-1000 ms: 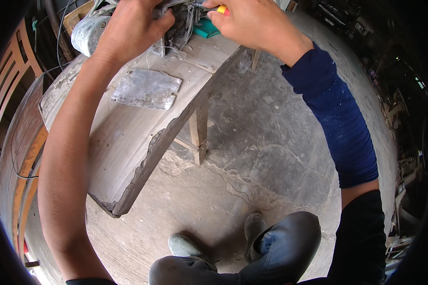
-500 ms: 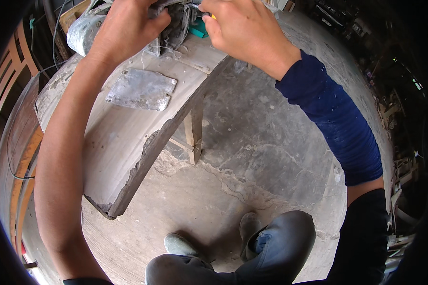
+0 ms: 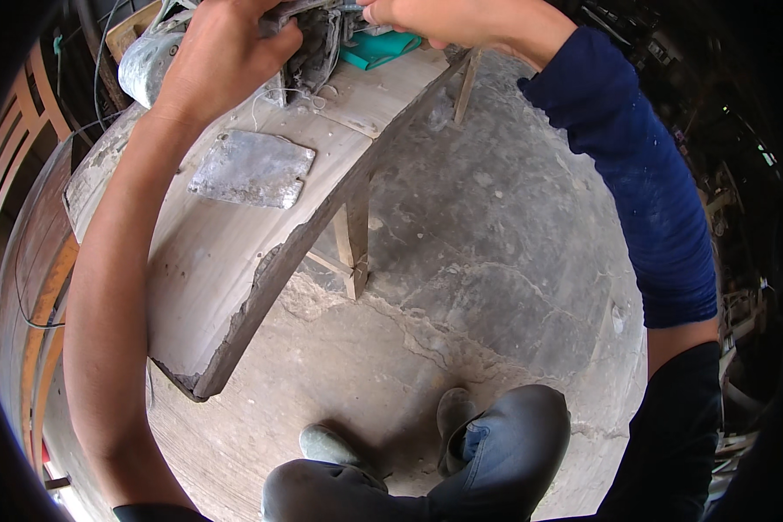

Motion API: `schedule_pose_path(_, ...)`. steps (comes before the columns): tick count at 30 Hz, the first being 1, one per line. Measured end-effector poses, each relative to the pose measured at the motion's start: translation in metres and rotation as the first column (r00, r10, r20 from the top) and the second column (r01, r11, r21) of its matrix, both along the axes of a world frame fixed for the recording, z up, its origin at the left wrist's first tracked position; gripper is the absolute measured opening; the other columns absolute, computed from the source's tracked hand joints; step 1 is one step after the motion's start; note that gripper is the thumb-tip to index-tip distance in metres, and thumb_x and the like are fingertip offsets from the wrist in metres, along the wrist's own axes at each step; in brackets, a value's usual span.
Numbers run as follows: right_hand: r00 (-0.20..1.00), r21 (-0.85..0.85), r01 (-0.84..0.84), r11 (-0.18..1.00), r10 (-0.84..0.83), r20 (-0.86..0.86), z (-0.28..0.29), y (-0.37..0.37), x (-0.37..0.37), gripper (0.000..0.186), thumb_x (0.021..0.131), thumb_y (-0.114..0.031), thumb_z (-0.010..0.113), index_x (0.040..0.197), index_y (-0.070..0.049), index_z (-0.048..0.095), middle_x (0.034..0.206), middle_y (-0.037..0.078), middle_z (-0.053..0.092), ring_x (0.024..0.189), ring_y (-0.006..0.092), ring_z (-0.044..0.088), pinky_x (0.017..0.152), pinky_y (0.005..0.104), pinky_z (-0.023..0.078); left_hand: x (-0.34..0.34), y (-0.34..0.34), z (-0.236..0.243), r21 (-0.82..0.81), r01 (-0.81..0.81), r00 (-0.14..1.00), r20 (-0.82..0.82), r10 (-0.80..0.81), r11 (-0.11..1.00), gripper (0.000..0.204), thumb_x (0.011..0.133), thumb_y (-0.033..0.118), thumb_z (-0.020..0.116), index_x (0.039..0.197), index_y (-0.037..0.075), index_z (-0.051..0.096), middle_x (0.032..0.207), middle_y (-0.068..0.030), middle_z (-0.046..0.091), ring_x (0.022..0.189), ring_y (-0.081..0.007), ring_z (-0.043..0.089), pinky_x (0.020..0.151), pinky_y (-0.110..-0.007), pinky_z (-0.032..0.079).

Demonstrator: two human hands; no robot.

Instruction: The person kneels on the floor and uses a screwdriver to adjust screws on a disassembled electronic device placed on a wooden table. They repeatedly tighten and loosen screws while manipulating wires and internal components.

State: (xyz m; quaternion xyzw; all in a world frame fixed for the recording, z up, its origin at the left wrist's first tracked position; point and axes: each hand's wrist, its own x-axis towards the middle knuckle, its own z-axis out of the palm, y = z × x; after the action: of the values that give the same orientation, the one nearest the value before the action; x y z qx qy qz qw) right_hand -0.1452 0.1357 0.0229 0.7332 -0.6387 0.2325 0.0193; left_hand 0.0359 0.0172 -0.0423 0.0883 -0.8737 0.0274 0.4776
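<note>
My left hand (image 3: 222,56) grips a grey, dusty machine part with wires (image 3: 317,39) at the far end of a worn wooden bench (image 3: 235,261). My right hand (image 3: 448,19), in a dark blue sleeve, is closed at the top edge of the picture right beside that part; what it holds is hidden. A teal object (image 3: 376,48) lies on the bench just under my right hand. Thin white wires trail from the part onto the bench top.
A flat grey metal plate (image 3: 252,167) lies on the bench near my left forearm. A grey cylinder (image 3: 148,63) sits at the bench's far left. The floor below is cracked concrete (image 3: 496,278). My knees and shoes (image 3: 391,444) are at the bottom. Wooden frames stand at left.
Both hands have shifted up toward the top of the picture. The orange-tipped tool seen in my right hand a second ago is out of sight now.
</note>
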Motion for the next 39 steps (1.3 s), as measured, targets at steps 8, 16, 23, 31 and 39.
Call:
schedule_pose_path(8,0.998,-0.119,-0.058,0.991,0.061,0.021,-0.079,0.012,-0.030,0.022,0.089,-0.017,0.067,0.102,0.000,0.072,0.069,0.006,0.064,0.053,0.0137,0.057,0.052,0.0306,0.045,0.004,-0.019,-0.007,0.013,-0.039,0.999,0.032,0.038,0.999,0.037,0.083,0.011,0.064,0.119,0.005,0.068,0.104,-0.0130,0.067,0.072,-0.0217,0.061,0.070,-0.034,0.050)
schedule_pose_path(16,0.942,-0.503,-0.105,0.858,-0.078,-0.328,-0.064,0.020,-0.008,0.019,0.086,-0.017,0.064,0.097,-0.002,0.069,0.079,0.017,0.068,0.065,0.0307,0.066,0.059,0.0404,0.052,0.003,-0.023,-0.010,-0.023,-0.008,1.000,0.013,0.008,1.000,0.035,0.084,0.009,0.065,0.119,0.006,0.068,0.103,-0.0108,0.067,0.072,-0.0191,0.059,0.070,-0.031,0.049)
schedule_pose_path(23,0.946,-0.493,-0.116,0.862,-0.056,-0.320,-0.061,0.022,0.002,0.016,0.088,-0.012,0.059,0.098,0.000,0.064,0.078,0.020,0.064,0.070,0.0413,0.064,0.063,0.0487,0.052,0.001,-0.013,-0.006,-0.029,0.041,0.998,-0.044,-0.042,0.999,0.029,0.071,0.003,0.066,0.099,-0.003,0.069,0.087,-0.0171,0.065,0.083,-0.0328,0.067,0.074,-0.039,0.054)
schedule_pose_path(31,0.910,-0.505,-0.117,0.855,-0.111,-0.400,-0.065,0.020,0.002,0.012,0.088,-0.011,0.060,0.093,-0.001,0.063,0.077,0.021,0.064,0.068,0.0400,0.065,0.059,0.0467,0.053,0.001,-0.012,-0.007,-0.017,0.028,0.999,-0.047,-0.028,0.999,0.030,0.071,0.003,0.066,0.101,-0.004,0.069,0.087,-0.0175,0.066,0.082,-0.0325,0.067,0.074,-0.039,0.054)
schedule_pose_path(39,0.910,-0.435,-0.099,0.895,-0.096,-0.404,-0.046,0.005,0.013,0.012,0.085,-0.008,0.055,0.083,0.002,0.062,0.074,0.028,0.064,0.071,0.0451,0.065,0.067,0.0517,0.053,0.000,-0.015,-0.005,0.000,0.047,0.999,-0.027,-0.047,0.999,0.033,0.072,0.003,0.065,0.103,-0.005,0.069,0.091,-0.0192,0.067,0.084,-0.0329,0.068,0.076,-0.038,0.055)
